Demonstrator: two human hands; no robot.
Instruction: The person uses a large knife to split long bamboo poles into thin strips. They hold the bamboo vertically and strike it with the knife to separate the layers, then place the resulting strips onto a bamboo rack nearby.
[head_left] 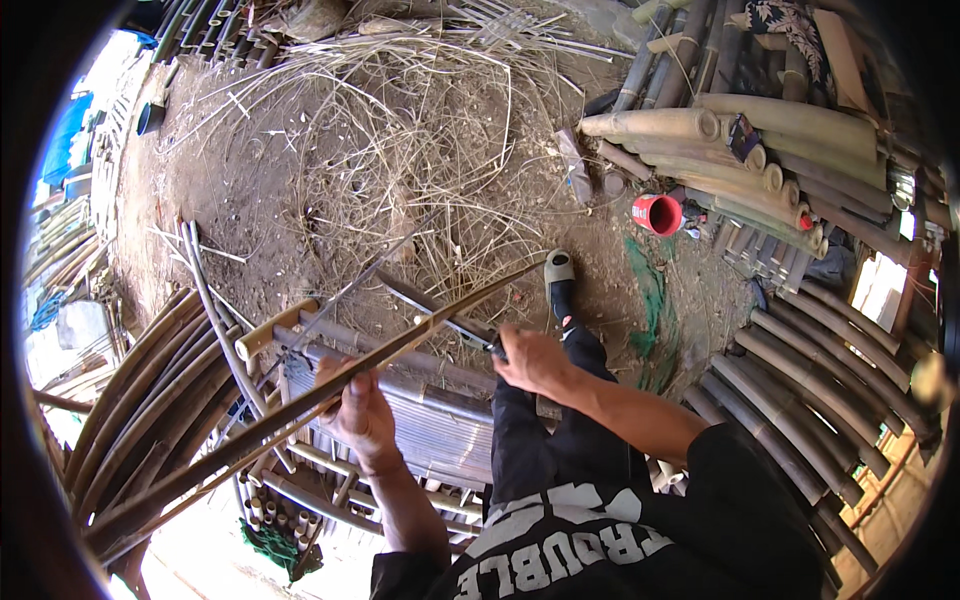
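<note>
At centre frame, low, the left hand (358, 412) is clenched around a long split bamboo strip (300, 405) that runs diagonally from lower left up toward the shoe (559, 268). Right hand (530, 360) grips the handle of a knife (440, 318), its blade lying against the strip just beside the hand. Both hands work above a slatted bamboo bench (420, 420). Loose thin slivers (400, 130) litter the dirt floor ahead. Stacked bamboo poles (720, 150) lie at upper right, with a red cup (657, 214) near their ends.
</note>
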